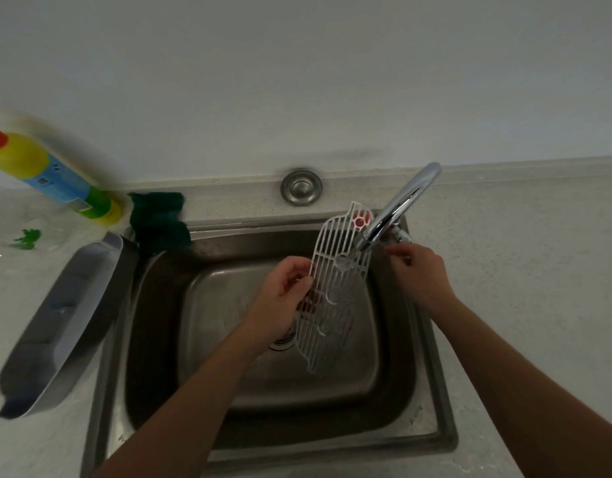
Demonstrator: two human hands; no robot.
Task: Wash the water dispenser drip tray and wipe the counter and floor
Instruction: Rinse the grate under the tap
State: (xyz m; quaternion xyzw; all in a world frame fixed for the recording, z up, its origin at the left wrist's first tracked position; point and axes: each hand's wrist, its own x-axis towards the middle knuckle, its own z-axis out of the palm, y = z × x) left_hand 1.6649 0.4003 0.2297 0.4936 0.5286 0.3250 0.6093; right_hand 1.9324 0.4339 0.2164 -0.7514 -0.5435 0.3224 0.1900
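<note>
White slatted drip-tray grate, red float, in left-hand grip.

We count one white grille, one grey tray, one faucet, one steel sink, one green sponge, one detergent bottle and two hands: left, right.

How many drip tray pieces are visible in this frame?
2. The white slotted grate is held over the sink by the left hand; the grey tray base lies on the counter left of the sink.
</note>
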